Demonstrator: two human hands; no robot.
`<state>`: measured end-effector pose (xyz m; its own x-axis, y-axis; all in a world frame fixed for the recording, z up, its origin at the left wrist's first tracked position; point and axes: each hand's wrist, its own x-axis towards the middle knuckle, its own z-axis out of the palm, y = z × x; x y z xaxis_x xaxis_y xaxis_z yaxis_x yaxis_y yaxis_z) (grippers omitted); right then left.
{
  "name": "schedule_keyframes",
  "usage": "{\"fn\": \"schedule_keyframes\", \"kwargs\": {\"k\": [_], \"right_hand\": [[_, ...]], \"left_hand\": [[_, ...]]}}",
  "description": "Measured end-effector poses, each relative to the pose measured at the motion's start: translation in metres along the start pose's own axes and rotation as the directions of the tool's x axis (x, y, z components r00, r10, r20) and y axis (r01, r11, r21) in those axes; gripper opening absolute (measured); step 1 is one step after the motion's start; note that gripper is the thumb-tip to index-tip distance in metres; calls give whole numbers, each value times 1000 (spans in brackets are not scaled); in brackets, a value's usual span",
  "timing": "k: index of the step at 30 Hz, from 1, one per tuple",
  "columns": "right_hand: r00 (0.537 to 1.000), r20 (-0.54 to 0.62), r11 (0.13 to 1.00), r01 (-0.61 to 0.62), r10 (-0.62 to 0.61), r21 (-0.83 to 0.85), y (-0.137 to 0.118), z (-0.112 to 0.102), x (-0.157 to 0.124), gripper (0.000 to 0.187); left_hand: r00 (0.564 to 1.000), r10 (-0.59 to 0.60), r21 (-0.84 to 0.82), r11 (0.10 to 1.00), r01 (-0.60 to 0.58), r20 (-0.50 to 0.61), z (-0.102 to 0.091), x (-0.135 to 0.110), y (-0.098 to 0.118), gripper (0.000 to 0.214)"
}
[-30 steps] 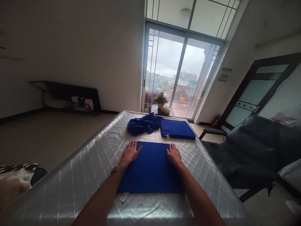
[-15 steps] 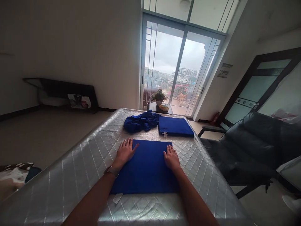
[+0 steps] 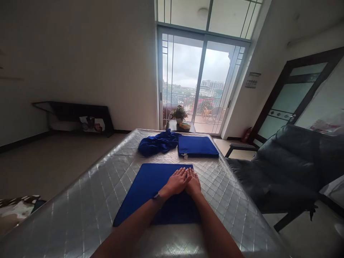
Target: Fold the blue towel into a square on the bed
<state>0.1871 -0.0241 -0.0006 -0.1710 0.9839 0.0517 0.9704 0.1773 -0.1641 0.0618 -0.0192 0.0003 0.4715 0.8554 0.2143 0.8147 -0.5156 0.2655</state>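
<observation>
A blue cloth point(image 3: 145, 190), folded into a flat rectangle, lies before me on the silver quilted table cover point(image 3: 88, 200). Both hands rest on its right part, side by side. My left hand point(image 3: 176, 182) lies flat with fingers stretched forward and its thumb touching or crossing my right hand. My right hand point(image 3: 193, 182) is flat too, along the cloth's right edge. Behind them is a neat folded stack of blue cloth point(image 3: 199, 146) with a small white tag at its near left corner. A crumpled blue cloth point(image 3: 158, 142) sits to its left.
A black armchair point(image 3: 279, 168) stands close to the table's right side. Beyond the far end are a small dark table with a potted plant point(image 3: 179, 114) and glass sliding doors point(image 3: 182, 71). A black frame-like object point(image 3: 80, 116) rests on the floor by the left wall.
My left hand has moved from the cloth's left edge across to its right side, beside my right hand. The white tag at the cloth's near edge no longer shows. The view has shifted slightly.
</observation>
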Motion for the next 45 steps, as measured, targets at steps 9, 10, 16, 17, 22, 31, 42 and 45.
{"fn": "schedule_keyframes", "kwargs": {"k": [9, 10, 16, 17, 22, 31, 42, 45], "right_hand": [[998, -48, 998, -35, 38, 61, -3, 1, 1, 61], [998, -46, 997, -41, 44, 70, -4, 0, 1, 61], [998, -44, 996, -44, 47, 81, -4, 0, 2, 61], [998, -44, 996, -41, 45, 78, -3, 1, 2, 61], [998, -29, 996, -47, 50, 76, -3, 0, 3, 61], [998, -27, 997, -61, 62, 39, -5, -1, 2, 61], [1000, -9, 997, -20, 19, -72, -13, -19, -33, 61], [999, 7, 999, -33, 33, -27, -12, -13, -43, 62]], "left_hand": [[985, -172, 41, 984, 171, 11, 0, -22, -40, 79], [980, -199, 63, 978, 198, 15, -4, -29, -50, 79], [924, -383, 216, 903, 372, 11, -36, -77, -113, 80], [914, -407, 236, 888, 395, 2, -40, -83, -120, 80], [874, -484, 243, 844, 477, -34, -47, -98, -130, 79], [867, -498, 218, 844, 489, -17, -51, -95, -123, 82], [865, -501, 253, 833, 492, -32, -48, -95, -123, 82], [877, -479, 265, 840, 474, -49, -47, -97, -124, 80]]}}
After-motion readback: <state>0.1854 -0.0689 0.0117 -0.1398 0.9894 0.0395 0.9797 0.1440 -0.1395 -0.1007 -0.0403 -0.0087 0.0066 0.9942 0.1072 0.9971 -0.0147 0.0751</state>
